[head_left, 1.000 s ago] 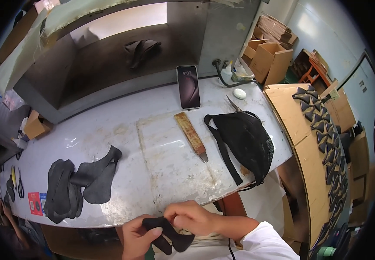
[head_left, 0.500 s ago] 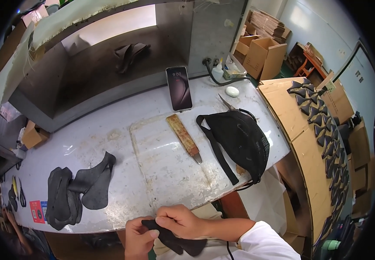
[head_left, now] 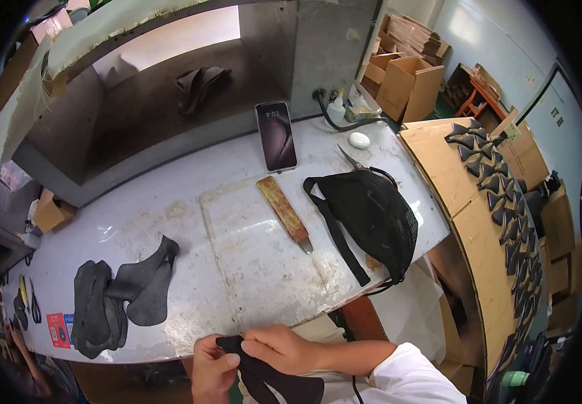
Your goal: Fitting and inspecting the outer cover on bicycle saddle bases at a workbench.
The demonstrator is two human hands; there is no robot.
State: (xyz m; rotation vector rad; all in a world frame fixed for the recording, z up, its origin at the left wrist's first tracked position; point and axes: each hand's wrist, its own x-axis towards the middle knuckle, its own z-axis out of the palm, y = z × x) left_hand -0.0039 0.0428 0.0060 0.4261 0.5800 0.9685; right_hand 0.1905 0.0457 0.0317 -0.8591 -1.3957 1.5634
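Just past the table's front edge, a soft black cut piece (head_left: 289, 387) hangs from both my hands. My left hand (head_left: 211, 370) pinches its upper corner between thumb and fingers. Close beside it, my right hand (head_left: 281, 347) grips the same top edge, with its fingers curled over. Below, the piece spreads into two strips with a gap between them. On the table to the left lies a pile of dark grey curved pieces (head_left: 92, 310), and one more piece (head_left: 148, 303) with a narrow upturned end rests against it.
A knife with a worn, tape-wrapped handle (head_left: 281, 209) lies mid-table. Right of it are a black mesh bag (head_left: 372, 222) and scissors (head_left: 350, 158). A phone (head_left: 276, 138) leans against a grey metal box (head_left: 331, 60). Cardboard (head_left: 456, 236) at right bears rows of small black pieces.
The black piece has turned in my hands, and its lower part now hangs as two separated strips. My hands have shifted only slightly.
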